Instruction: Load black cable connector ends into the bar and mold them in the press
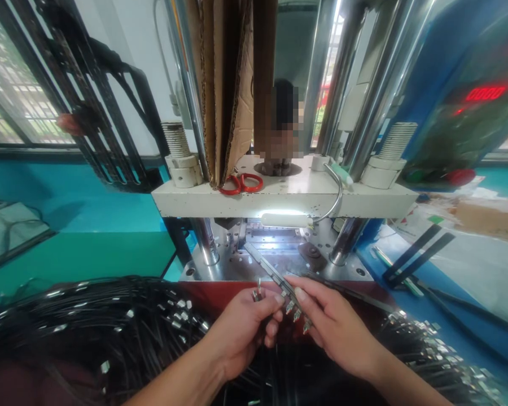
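My right hand [334, 318] grips a narrow metal bar [266, 265], its thumb and fingers closed on the near end. Several small metal connectors [296, 316] stick out along the side of that bar by my fingers. The bar slants away toward the press bed. Close beside it, my left hand [249, 321] is closed in a pinch around a small metal cable end [257, 292]; dark cable hangs below the hand. Bundles of black cables [122, 316] with shiny metal ends spread in front of me, and another bundle of metal-tipped cables [432, 344] lies at the right.
Ahead stands a press with a white plate [186, 198], steel posts [205, 242] and a lit lamp [285, 220]. Red-handled scissors [242, 183] and folded cardboard [226, 84] rest on the plate. A control box with red digits [486, 93] is at right; tools lie on the blue surface [469, 316].
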The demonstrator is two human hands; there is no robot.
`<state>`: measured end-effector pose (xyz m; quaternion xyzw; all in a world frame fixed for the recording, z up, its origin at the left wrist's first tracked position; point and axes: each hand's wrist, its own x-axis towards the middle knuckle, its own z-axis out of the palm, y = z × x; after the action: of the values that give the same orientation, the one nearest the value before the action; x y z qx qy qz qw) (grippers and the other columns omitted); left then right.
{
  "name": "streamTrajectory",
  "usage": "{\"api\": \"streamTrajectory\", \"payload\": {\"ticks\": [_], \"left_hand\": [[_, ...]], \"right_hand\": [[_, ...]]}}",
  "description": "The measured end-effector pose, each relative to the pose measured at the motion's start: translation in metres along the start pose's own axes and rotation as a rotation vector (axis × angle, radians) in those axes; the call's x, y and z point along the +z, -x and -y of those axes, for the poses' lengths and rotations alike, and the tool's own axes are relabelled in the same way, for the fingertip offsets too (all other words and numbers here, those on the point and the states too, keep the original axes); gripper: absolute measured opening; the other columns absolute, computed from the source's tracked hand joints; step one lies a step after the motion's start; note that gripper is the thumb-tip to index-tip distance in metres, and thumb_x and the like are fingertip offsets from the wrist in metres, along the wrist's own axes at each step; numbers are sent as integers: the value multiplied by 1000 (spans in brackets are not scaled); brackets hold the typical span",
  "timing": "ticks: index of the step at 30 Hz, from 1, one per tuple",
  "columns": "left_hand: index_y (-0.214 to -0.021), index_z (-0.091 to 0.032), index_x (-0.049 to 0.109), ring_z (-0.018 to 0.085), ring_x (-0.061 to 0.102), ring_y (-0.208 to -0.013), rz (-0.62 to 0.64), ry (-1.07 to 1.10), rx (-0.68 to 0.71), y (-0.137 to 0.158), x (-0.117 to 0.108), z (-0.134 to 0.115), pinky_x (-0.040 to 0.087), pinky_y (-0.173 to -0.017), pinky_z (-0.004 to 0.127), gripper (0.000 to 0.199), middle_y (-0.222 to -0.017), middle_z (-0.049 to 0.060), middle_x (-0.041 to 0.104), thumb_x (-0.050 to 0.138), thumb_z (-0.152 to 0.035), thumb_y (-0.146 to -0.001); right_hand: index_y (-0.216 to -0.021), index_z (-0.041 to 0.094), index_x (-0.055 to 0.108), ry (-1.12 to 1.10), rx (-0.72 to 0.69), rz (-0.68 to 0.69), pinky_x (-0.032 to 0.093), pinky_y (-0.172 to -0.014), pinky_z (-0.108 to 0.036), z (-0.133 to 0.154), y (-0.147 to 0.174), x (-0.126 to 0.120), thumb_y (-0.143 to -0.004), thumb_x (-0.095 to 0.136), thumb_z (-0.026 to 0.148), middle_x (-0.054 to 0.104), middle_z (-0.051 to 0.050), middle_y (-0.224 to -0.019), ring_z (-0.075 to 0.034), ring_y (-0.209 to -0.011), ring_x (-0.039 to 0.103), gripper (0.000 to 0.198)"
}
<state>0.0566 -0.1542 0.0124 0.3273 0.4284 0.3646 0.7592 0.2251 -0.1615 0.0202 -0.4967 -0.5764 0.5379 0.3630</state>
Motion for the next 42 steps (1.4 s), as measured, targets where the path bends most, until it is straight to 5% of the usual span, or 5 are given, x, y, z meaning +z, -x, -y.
{"api": "streamTrajectory", "payload": {"ticks": [2, 7, 12, 29, 42], "left_hand": [[-72, -15, 55, 3, 37, -43, -19, 18, 9, 0, 0, 0, 26, -41, 17, 15, -62, -3, 51, 62, -26, -80], [-88, -12, 62, 6, 51, -60, 117, 79, 0, 3, -5, -9, 44, -57, 19, 16, -79, 3, 57, 64, -26, -82], [-106, -15, 58, 13, 57, -76, 122, 144, 31, 5, -13, -19, 50, -79, 35, 24, -88, 6, 58, 63, -15, -82], [-75, -19, 48, 5, 28, -37, -107, -131, 116, 3, -3, -12, 21, -35, 17, 26, -43, -8, 37, 59, -41, -84], [-74, -19, 49, 3, 29, -36, -37, -170, 122, 2, -1, -11, 20, -30, 16, 22, -60, -6, 44, 51, -36, -87]], "right_hand": [[-123, 27, 59, 8, -58, 8, 53, -58, -23, -1, 0, 0, -92, 47, 45, 66, -5, -91, -14, -68, 63, 39], [-133, 25, 49, -28, 85, 3, 27, -26, -13, -3, -4, -13, -92, 45, 49, 51, 6, -49, -7, -31, 37, 47], [-133, 24, 49, -124, 82, -27, 25, -24, -11, 2, -5, -24, -89, 50, 46, 48, 7, -49, -5, -31, 33, 49], [-134, 23, 48, -112, 100, -21, 27, -25, -12, -3, -7, -18, -89, 49, 48, 43, 9, -42, -6, -30, 35, 52], [-134, 23, 47, -40, 93, 21, 27, -26, -11, -1, -6, -13, -90, 48, 48, 48, 8, -45, -6, -31, 38, 51]]}}
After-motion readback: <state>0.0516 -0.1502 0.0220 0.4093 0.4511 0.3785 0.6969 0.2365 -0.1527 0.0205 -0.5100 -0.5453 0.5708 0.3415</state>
